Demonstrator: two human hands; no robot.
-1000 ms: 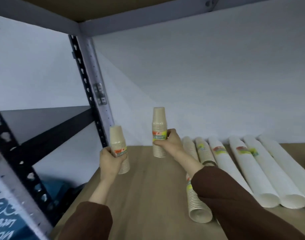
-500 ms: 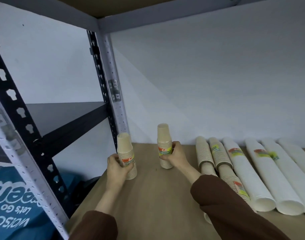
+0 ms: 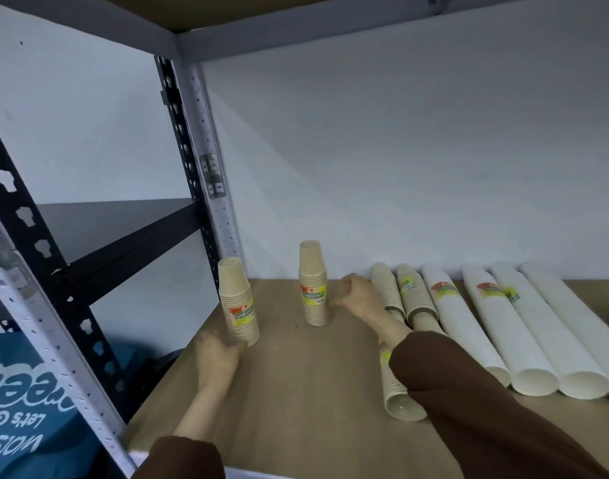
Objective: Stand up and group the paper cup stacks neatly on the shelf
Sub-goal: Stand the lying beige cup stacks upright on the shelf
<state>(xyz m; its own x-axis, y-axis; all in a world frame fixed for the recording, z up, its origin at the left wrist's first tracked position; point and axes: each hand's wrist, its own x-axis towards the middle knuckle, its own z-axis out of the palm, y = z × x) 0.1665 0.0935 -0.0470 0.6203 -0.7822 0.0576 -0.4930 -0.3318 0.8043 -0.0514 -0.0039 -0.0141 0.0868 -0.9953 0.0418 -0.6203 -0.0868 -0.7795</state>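
From the head view, two beige cup stacks stand upright, mouths down, on the wooden shelf (image 3: 296, 392). The left upright stack (image 3: 239, 302) is at the shelf's left edge, just in front of the grey corner post (image 3: 213, 188). The right upright stack (image 3: 313, 283) stands apart from it, nearer the back edge. Each carries one yellow and orange label.

My left hand (image 3: 216, 354) is low at the foot of the left upright stack, and its fingers reach the bottom cups. It is blurred, so I cannot tell whether it grips or only touches. My right hand (image 3: 356, 295) is just to the right of the right upright stack. Its fingers are loosely curled toward the stack and hold nothing; whether the tips touch it I cannot tell.

To the right of that hand, stacks lie on their sides, running from the back edge toward the front. Two short beige stacks (image 3: 415, 295) lie side by side at the back. A third beige stack (image 3: 396, 385) lies nearer the front edge, partly under my brown right sleeve (image 3: 468, 392). Beyond them I count four long white stacks (image 3: 503, 326), side by side and touching; the farthest is cut off by the frame.

Left of the shelf are a black rack (image 3: 123, 236) and something blue with white lettering (image 3: 19, 409).
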